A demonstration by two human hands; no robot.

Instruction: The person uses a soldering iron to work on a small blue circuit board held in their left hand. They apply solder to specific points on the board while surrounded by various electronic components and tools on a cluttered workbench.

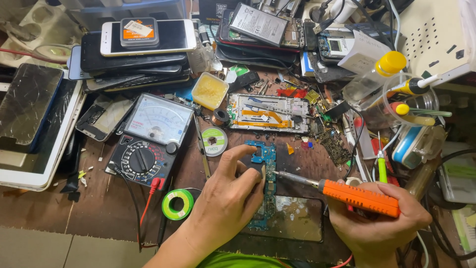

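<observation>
A long blue circuit board lies on a dark phone panel at the middle of the bench. My left hand rests on the board, thumb and fingers pinching something small at its edge; I cannot tell what. My right hand grips an orange-handled soldering iron, and its metal tip touches the board right beside my left fingertips. An opened phone frame with an orange flex cable lies just beyond the board.
An analog multimeter with red and black leads sits to the left, and a green solder spool is near my left wrist. Stacked phones fill the back left, with bottles and a clear cup of tools at right. Loose parts litter the bench.
</observation>
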